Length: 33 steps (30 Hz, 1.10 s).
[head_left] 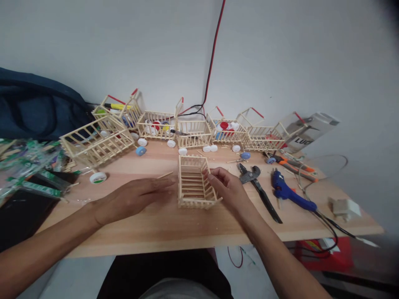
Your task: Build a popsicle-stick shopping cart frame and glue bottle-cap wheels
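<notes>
A small open basket made of wooden sticks (193,203) stands on the table in front of me. My right hand (229,187) pinches its right side between thumb and fingers. To its left, my left hand (134,196) lies low over the tabletop, fingers stretched out and pointing at the basket's left side. Whether those fingertips touch the basket I cannot tell. A loose thin stick (165,175) shows just beyond the left fingers.
Stick carts with bottle-cap wheels (156,124) line the wall, and a larger stick frame (99,141) stands left. Pliers (260,191), a blue glue gun (289,193) and its cable lie right. Plastic wrappers (34,174) and a white cap (98,177) are left.
</notes>
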Each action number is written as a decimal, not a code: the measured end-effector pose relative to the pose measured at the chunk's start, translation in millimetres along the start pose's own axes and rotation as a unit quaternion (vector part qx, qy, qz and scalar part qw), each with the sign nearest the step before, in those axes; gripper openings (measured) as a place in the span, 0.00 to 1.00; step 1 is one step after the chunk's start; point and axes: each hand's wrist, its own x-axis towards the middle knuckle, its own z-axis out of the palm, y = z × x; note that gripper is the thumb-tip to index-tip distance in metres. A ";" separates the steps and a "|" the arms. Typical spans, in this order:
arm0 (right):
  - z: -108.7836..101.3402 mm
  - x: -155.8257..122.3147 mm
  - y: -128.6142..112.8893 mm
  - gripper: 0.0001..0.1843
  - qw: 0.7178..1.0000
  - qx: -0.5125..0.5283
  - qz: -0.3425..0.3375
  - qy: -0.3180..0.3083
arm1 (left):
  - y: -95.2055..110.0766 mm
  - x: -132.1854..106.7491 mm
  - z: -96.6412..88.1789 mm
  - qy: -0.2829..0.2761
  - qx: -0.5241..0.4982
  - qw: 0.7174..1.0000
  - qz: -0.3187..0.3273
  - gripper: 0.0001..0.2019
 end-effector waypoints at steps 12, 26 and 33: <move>-5.4 -1.7 -0.4 0.16 0.994 -0.091 -0.056 -0.022 | 26.7 12.5 12.5 0.106 -0.006 0.988 0.112 0.23; -15.8 29.0 -34.4 0.20 0.906 -0.420 -0.051 -0.014 | 36.1 29.5 23.6 0.116 0.031 0.979 0.162 0.09; -4.8 51.4 -25.7 0.18 0.871 -0.487 -0.062 -0.016 | 40.2 30.2 26.2 0.106 -0.008 0.981 0.160 0.06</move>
